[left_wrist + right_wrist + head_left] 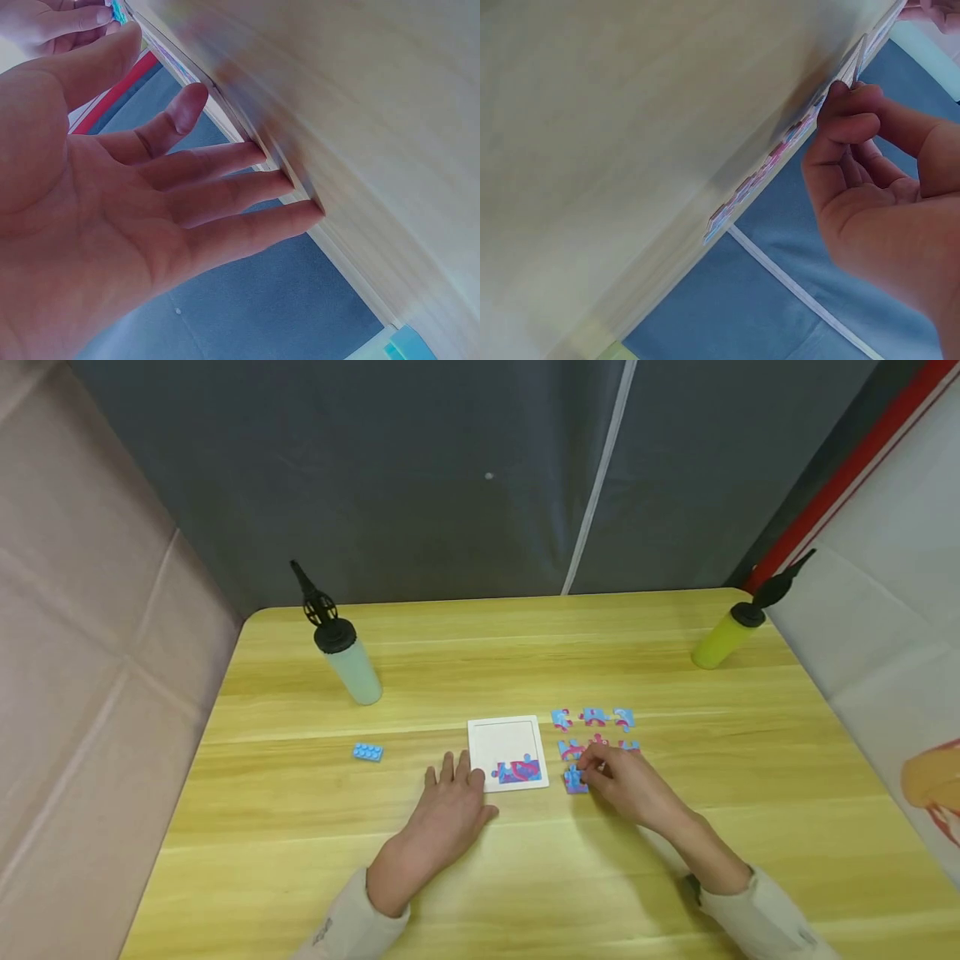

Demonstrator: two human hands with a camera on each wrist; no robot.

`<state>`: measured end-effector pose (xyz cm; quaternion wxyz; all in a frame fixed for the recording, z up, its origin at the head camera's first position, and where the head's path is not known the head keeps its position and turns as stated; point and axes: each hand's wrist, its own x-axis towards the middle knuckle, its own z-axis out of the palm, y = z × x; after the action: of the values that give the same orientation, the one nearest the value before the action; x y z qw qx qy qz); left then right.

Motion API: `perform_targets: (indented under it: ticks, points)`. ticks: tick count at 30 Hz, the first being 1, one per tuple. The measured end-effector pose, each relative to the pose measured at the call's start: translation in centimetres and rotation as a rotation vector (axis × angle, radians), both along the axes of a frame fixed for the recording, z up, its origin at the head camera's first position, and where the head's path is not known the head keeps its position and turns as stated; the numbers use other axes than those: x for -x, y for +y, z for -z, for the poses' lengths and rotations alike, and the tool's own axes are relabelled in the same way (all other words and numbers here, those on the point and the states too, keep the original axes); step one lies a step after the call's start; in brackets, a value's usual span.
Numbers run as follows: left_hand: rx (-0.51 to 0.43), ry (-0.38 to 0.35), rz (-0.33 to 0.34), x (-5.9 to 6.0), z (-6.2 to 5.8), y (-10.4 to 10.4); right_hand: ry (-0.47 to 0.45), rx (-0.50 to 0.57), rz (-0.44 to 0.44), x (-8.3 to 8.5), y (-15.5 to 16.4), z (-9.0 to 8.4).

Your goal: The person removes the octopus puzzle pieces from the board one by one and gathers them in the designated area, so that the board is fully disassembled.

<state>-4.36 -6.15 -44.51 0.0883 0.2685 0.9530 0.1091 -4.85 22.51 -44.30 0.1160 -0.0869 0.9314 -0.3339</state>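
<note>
My right hand [626, 783] pinches a blue and pink jigsaw piece [574, 779] between thumb and fingers, just right of a white puzzle tray [507, 721]. In the right wrist view the jigsaw piece [861, 58] is tilted up off the tabletop. Joined pieces [519, 771] lie in the tray's lower right part. My left hand [447, 818] rests on the table with fingers extended, the index finger touching the tray's left edge. In the left wrist view the left hand's fingertips [307, 214] meet the tabletop.
Loose jigsaw pieces [594, 717] lie in rows right of the tray, some partly hidden by my right hand. A blue toy brick [367, 752] sits to the left. A pale green bottle [355, 672] stands back left, a yellow-green bottle [720, 641] back right.
</note>
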Motion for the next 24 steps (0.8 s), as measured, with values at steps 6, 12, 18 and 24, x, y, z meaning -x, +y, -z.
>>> perform_targets:
  ticks: [6,12,18,24]
  points:
    - [-0.001,-0.002,-0.009,-0.2,0.1,-0.1,-0.005,-0.033,0.001,0.1,-0.1,0.0]
    - [-0.003,-0.007,-0.010,0.0,0.2,-0.1,0.007,-0.029,-0.001,0.2,0.0,0.0]
    - [-0.006,-0.009,0.000,0.1,0.2,0.0,0.051,-0.040,0.007,0.3,-0.2,0.1]
    - [-0.005,-0.008,0.004,0.1,0.1,0.0,0.053,-0.014,-0.013,0.7,-1.2,-0.3]
